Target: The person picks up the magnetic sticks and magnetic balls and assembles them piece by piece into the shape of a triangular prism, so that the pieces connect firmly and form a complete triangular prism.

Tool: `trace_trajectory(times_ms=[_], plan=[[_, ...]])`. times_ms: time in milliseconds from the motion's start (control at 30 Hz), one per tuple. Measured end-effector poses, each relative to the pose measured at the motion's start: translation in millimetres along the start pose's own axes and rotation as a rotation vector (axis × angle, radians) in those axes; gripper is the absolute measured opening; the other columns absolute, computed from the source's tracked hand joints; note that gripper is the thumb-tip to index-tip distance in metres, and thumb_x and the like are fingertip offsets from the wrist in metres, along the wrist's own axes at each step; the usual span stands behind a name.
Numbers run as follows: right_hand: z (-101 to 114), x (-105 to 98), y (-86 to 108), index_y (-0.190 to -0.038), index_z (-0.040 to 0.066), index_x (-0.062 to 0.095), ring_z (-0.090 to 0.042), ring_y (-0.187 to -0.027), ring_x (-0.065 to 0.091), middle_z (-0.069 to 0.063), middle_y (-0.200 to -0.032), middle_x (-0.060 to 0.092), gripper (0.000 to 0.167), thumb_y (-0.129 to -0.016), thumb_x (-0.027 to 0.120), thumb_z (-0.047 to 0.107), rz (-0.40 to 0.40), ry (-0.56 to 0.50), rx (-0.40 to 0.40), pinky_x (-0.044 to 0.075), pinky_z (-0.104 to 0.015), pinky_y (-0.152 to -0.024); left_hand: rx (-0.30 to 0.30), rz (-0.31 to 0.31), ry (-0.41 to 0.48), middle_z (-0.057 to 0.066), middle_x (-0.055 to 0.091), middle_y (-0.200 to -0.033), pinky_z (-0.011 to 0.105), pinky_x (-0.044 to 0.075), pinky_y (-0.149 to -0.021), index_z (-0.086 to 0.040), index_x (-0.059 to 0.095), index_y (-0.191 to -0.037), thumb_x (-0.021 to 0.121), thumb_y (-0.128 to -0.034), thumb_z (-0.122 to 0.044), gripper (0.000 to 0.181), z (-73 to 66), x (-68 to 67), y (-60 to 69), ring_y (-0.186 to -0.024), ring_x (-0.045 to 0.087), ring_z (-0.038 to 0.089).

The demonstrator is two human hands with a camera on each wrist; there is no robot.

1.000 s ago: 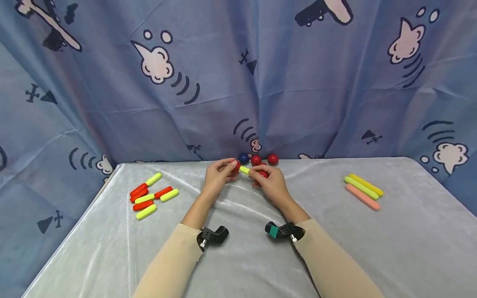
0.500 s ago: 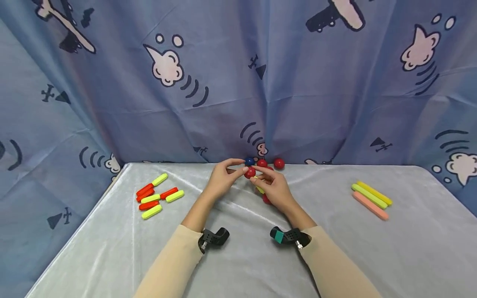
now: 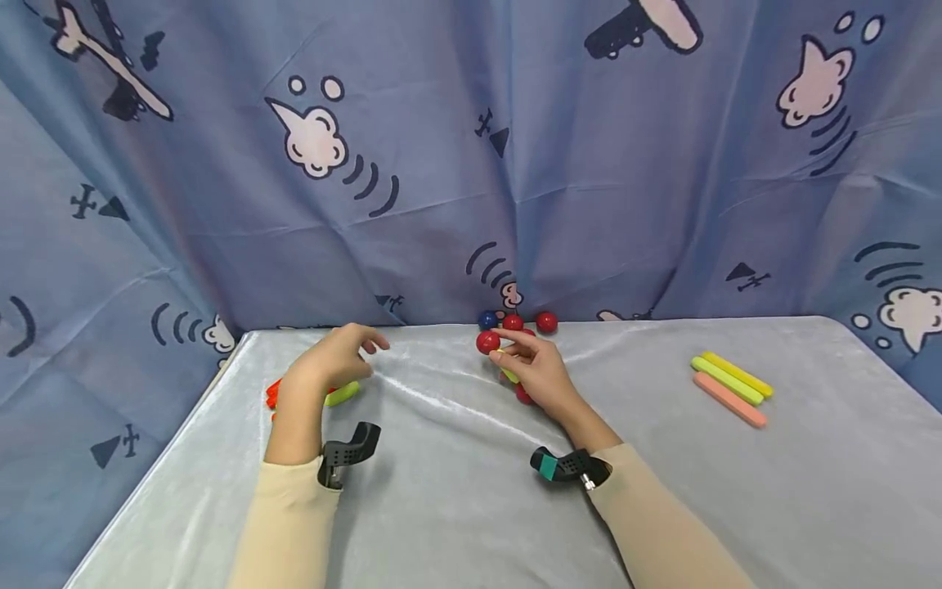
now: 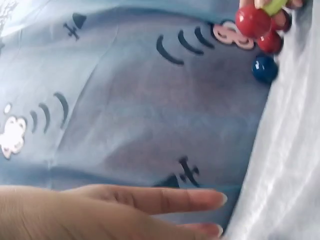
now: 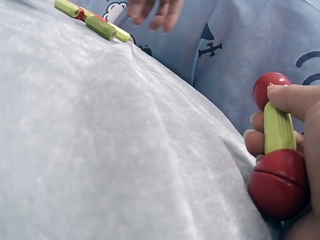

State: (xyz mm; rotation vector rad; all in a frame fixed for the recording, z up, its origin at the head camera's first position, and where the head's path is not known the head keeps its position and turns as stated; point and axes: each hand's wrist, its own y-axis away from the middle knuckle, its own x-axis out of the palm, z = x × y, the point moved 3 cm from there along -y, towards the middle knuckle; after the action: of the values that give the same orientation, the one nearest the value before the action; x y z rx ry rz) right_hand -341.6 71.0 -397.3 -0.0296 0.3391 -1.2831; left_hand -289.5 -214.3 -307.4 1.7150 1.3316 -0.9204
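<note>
While the right hand (image 3: 540,372) pinches a short yellow-green stick (image 5: 278,127) between thumb and fingers, the left hand (image 3: 324,364) hangs well apart from it, fingers loosely extended and grasping nothing. The stick lies within the right hand's grip, above the far middle of a bench (image 3: 441,507) covered in pale, shiny cloth. It is ridged lengthwise and matte, with a glossy red ball at each end: the far ball (image 5: 267,90) sits by the thumb tip, and the near ball (image 5: 279,185), marked by a dark groove around its middle, sits close to the palm.

Just beyond the right hand, near a blue printed curtain (image 3: 441,164), rest a blue ball (image 3: 487,320) and more red balls (image 3: 546,322). The left hand partly hides a cluster of red and yellow-green sticks (image 3: 343,394). Well to the right lie three longer sticks: yellow (image 3: 743,376), lime (image 3: 724,379) and salmon pink (image 3: 728,398).
</note>
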Motion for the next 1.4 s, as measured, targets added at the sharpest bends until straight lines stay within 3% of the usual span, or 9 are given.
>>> trace_trajectory(times_ms=[167,300,500,667,867,1033,1100,1233,1400], plan=[[-1,-2,-3.4,-0.134,0.013,0.066,-0.022,-0.076,0.068,-0.022,-0.105,0.073,0.042,-0.094,0.073,0.022,0.011,0.031,-0.026,0.054,-0.02,-0.067,-0.077,0.054,-0.021,0.022,0.067,-0.117,0.031,0.049,-0.075,-0.005,0.07,-0.122,0.055,-0.0683,0.015,0.059,12.0,0.1,4.3,-0.105,0.061,0.031],[-2,0,1.6,-0.134,0.013,0.066,-0.018,-0.072,0.067,-0.023,-0.104,0.073,0.041,-0.094,0.073,0.021,0.018,0.015,0.002,0.054,-0.02,-0.067,-0.111,0.083,-0.026,0.015,0.07,-0.105,0.029,0.048,-0.076,-0.007,0.074,-0.113,0.059,-0.0657,0.015,0.054,19.6,5.4,5.0,-0.095,0.061,0.025],[-2,4,3.4,-0.134,0.013,0.066,-0.015,-0.071,0.066,-0.022,-0.104,0.073,0.041,-0.094,0.073,0.02,0.012,-0.005,0.009,0.054,-0.021,-0.068,-0.137,0.05,-0.044,0.009,0.069,-0.093,0.028,0.046,-0.073,-0.008,0.076,-0.105,0.063,-0.0652,0.016,0.048,25.2,12.1,2.5,-0.087,0.059,0.022],[-4,7,3.8,-0.134,0.013,0.066,-0.015,-0.072,0.066,-0.022,-0.105,0.073,0.041,-0.094,0.073,0.021,0.015,-0.009,0.018,0.055,-0.02,-0.068,-0.072,-0.023,-0.008,0.009,0.07,-0.084,0.026,0.045,-0.071,-0.002,0.074,-0.112,0.063,-0.0663,0.016,0.05,26.9,15.9,-1.4,-0.081,0.06,0.02],[-3,3,4.2,-0.133,0.013,0.067,-0.014,-0.07,0.065,-0.022,-0.104,0.073,0.04,-0.094,0.073,0.018,0.007,0.006,0.007,0.055,-0.02,-0.068,0.069,-0.107,0.2,0.012,0.07,-0.09,0.026,0.05,-0.076,0.004,0.069,-0.12,0.072,-0.0757,0.012,0.045,25.6,21.3,-14.5,-0.084,0.064,0.02],[-1,1,5.2,-0.133,0.013,0.067,-0.015,-0.07,0.065,-0.022,-0.103,0.073,0.04,-0.094,0.073,0.019,0.004,0.012,0.013,0.054,-0.021,-0.067,0.141,-0.146,0.319,0.014,0.07,-0.1,0.031,0.053,-0.082,0.001,0.068,-0.125,0.072,-0.0833,0.006,0.042,18.7,32.7,-29.1,-0.094,0.066,0.024],[-1,1,5.3,-0.134,0.013,0.066,-0.016,-0.07,0.064,-0.022,-0.103,0.073,0.041,-0.094,0.072,0.02,0.007,0.015,0.017,0.054,-0.021,-0.068,0.154,-0.137,0.318,0.016,0.072,-0.107,0.034,0.054,-0.087,0.0,0.068,-0.126,0.073,-0.0851,0.002,0.041,17.7,38.2,-32.4,-0.1,0.067,0.027],[-2,1,5.0,-0.134,0.013,0.066,-0.015,-0.072,0.065,-0.021,-0.103,0.073,0.041,-0.094,0.072,0.02,0.005,0.02,0.023,0.054,-0.021,-0.069,0.118,-0.094,0.232,0.017,0.071,-0.118,0.04,0.055,-0.093,-0.003,0.069,-0.126,0.079,-0.0846,-0.009,0.042,21.0,44.7,-31.9,-0.107,0.068,0.028],[-1,2,4.7,-0.133,0.014,0.066,-0.016,-0.072,0.064,-0.02,-0.102,0.073,0.04,-0.094,0.073,0.02,0.005,0.019,0.024,0.054,-0.021,-0.068,0.102,-0.051,0.14,0.015,0.071,-0.11,0.041,0.054,-0.092,-0.005,0.072,-0.121,0.082,-0.0825,-0.013,0.041,23.8,45.4,-28.8,-0.102,0.066,0.026]])
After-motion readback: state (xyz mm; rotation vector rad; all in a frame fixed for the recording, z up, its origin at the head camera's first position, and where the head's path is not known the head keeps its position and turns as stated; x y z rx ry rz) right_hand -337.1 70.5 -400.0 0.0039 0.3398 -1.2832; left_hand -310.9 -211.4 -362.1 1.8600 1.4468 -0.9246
